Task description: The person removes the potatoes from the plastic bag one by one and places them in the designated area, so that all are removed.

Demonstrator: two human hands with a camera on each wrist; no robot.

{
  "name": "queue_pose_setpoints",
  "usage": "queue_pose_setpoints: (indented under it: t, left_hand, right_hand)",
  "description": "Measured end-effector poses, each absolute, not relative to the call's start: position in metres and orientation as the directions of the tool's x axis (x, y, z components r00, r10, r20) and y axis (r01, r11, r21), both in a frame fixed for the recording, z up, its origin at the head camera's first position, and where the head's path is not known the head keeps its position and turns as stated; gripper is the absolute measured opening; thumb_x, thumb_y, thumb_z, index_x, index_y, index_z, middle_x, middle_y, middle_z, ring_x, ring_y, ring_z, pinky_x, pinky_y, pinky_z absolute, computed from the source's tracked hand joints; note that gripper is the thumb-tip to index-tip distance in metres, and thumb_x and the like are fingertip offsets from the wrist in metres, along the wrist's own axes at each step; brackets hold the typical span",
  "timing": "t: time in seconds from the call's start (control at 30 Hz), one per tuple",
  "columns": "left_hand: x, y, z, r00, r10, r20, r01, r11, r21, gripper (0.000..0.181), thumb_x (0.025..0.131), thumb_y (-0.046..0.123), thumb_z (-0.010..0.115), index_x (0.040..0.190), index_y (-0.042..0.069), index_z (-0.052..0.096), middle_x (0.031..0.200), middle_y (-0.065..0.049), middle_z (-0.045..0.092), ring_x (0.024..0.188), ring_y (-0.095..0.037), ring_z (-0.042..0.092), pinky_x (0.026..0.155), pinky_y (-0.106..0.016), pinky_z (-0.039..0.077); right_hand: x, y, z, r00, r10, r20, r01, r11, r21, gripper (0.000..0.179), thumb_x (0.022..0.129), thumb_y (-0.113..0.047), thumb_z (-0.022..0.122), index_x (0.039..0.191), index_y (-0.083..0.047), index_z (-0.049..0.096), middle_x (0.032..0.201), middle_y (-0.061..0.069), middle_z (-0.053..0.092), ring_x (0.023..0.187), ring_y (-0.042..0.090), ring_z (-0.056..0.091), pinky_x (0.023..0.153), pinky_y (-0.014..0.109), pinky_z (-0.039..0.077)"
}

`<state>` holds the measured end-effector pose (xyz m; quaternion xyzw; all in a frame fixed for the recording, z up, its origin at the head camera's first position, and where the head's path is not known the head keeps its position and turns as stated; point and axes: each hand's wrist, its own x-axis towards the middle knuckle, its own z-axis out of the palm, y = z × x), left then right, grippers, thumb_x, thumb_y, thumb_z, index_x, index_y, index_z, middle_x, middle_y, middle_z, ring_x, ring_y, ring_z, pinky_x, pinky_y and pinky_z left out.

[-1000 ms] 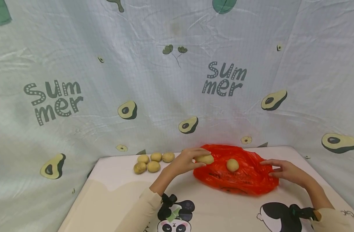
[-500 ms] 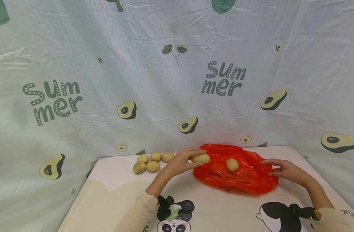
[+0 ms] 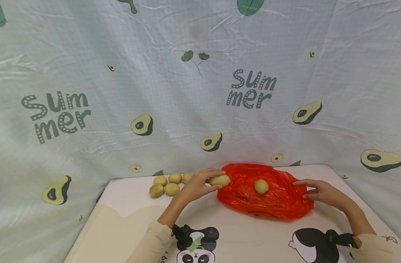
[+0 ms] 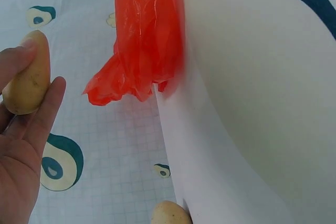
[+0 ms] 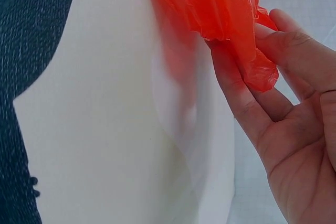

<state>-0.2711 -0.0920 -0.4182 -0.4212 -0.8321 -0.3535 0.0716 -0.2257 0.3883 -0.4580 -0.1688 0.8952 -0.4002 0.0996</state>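
My left hand pinches a yellow potato between thumb and fingers, at the left end of a red plastic bag. In the left wrist view this potato is lengthwise between the thumb and fingertips, apart from the bag. Another potato rests on top of the crumpled bag near its middle. At the bag's right end is my right hand. The right wrist view shows its thumb and fingers on either side of a bag corner, gripping the thin plastic.
Several potatoes sit in a cluster at the back left of the white table, one partly behind my left hand. A pale curtain printed with avocados hangs right behind the table's far edge. Panda and girl drawings decorate the near tabletop.
My left hand has moved left with its potato, from over the bag to the bag's left end, now partly covering the potato cluster. My right hand stays at the bag.
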Motion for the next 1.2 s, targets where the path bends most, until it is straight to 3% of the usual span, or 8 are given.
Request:
queue_pose_setpoints:
  t: [0.63, 1.0, 1.2]
  left_hand:
    - [-0.27, -0.111, -0.42, -0.612, 0.634, 0.473, 0.779, 0.38, 0.498, 0.045, 0.086, 0.014, 0.082, 0.129, 0.008, 0.07, 0.128, -0.006, 0.07, 0.119, -0.024, 0.065, 0.096, -0.033, 0.055]
    - [-0.266, -0.119, -0.42, -0.646, 0.615, 0.452, 0.752, 0.408, 0.518, 0.045, 0.085, 0.015, 0.083, 0.129, 0.01, 0.07, 0.128, -0.005, 0.07, 0.117, -0.025, 0.066, 0.09, -0.028, 0.057]
    - [-0.267, -0.123, -0.423, -0.652, 0.603, 0.46, 0.749, 0.419, 0.513, 0.045, 0.085, 0.016, 0.084, 0.127, 0.012, 0.071, 0.13, -0.005, 0.069, 0.124, -0.027, 0.062, 0.092, -0.032, 0.057]
  right_hand:
    - [-0.224, 0.386, -0.455, -0.931, -0.362, -0.055, -0.203, 0.634, -0.746, 0.05, 0.091, -0.011, 0.073, 0.138, 0.0, 0.058, 0.142, 0.035, 0.051, 0.125, 0.057, 0.05, 0.082, 0.039, 0.061]
    - [-0.225, 0.389, -0.454, -0.921, -0.384, -0.062, -0.206, 0.617, -0.759, 0.05, 0.093, -0.013, 0.072, 0.139, 0.002, 0.057, 0.142, 0.035, 0.05, 0.125, 0.057, 0.05, 0.082, 0.04, 0.061]
    - [-0.224, 0.389, -0.451, -0.925, -0.369, -0.088, -0.167, 0.604, -0.779, 0.054, 0.093, -0.016, 0.072, 0.14, 0.003, 0.055, 0.143, 0.037, 0.048, 0.122, 0.055, 0.053, 0.082, 0.041, 0.061]
